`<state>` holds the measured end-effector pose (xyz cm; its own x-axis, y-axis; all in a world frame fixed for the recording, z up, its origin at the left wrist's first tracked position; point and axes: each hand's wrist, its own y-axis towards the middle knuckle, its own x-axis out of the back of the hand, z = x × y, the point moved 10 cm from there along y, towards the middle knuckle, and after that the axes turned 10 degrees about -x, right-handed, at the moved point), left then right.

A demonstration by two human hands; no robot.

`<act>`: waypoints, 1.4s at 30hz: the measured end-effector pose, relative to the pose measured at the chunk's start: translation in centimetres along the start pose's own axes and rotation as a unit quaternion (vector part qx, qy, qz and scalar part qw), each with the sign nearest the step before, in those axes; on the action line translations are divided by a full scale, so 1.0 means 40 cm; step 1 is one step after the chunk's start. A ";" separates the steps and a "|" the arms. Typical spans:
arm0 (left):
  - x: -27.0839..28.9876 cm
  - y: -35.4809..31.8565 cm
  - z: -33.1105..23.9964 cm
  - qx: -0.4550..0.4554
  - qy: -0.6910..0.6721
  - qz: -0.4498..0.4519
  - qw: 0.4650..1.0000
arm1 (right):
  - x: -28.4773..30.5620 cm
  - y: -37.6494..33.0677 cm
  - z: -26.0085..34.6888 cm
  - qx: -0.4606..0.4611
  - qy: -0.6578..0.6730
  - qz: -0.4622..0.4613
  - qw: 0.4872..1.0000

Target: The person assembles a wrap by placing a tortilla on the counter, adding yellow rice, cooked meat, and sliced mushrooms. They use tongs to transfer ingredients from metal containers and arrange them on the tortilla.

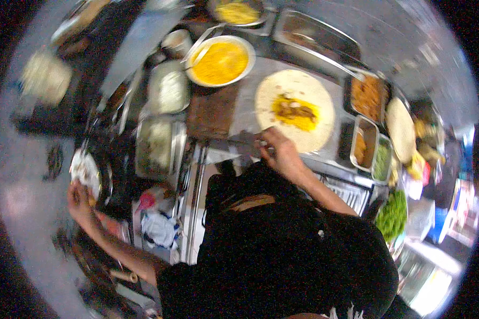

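My left hand (80,202) reaches far to the left, its blurred fingers drawn together at the near edge of a white food or dish (85,169) beside a dark round pan. What those fingers grip, if anything, is unclear. Close to my body, my right hand (275,150) is curled at the lower left edge of a large round tortilla (319,93). A small pale spot shows between its fingertips, too blurred to name. Yellow filling topped with brown pieces (297,113) lies in the middle of the tortilla, which rests flat on a grey work surface.
Behind stands a white bowl (252,59) of yellow food with tongs (202,44) across it. Metal trays (173,154) flank a brown board (212,111) on the left. Containers of brown and green fillings (368,95) line the right, near leafy greens (392,215).
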<state>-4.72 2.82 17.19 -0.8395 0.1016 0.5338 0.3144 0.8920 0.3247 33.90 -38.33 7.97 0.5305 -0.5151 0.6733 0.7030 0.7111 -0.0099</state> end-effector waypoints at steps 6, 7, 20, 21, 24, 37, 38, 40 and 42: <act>-0.617 -0.344 -0.468 -0.101 -0.102 0.336 0.931 | -0.007 -0.042 -0.076 -0.154 0.261 0.108 0.947; -0.717 -0.397 -0.524 -0.152 -0.061 0.366 0.916 | -0.019 -0.051 -0.110 -0.202 0.349 0.125 0.906; -1.237 -0.770 -0.792 -0.406 -0.183 0.473 0.760 | 0.162 -0.102 -0.525 -0.305 0.462 -0.087 0.828; -1.254 -0.765 -0.787 -0.365 -0.193 0.471 0.780 | 0.178 -0.098 -0.542 -0.316 0.440 -0.092 0.835; -1.285 -0.761 -0.752 -0.358 -0.186 0.435 0.805 | 0.237 -0.078 -0.578 -0.327 0.300 -0.154 0.883; -1.307 -0.771 -0.674 -0.356 -0.200 0.382 0.829 | 0.276 0.004 -0.558 -0.190 0.047 -0.231 0.953; -1.303 -0.775 -0.672 -0.382 -0.186 0.370 0.826 | 0.279 0.003 -0.549 -0.179 0.030 -0.239 0.954; -1.288 -0.770 -0.701 -0.434 -0.157 0.345 0.817 | 0.286 -0.013 -0.551 -0.160 0.031 -0.262 0.951; -1.284 -0.767 -0.692 -0.436 -0.161 0.328 0.822 | 0.289 -0.036 -0.547 -0.166 0.024 -0.258 0.952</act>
<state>41.01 -41.95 1.43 -0.3914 0.6722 0.6284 0.8273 -0.0420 0.5602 49.38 -55.78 -0.42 0.0905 -0.7813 0.6175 0.9823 0.1721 0.0738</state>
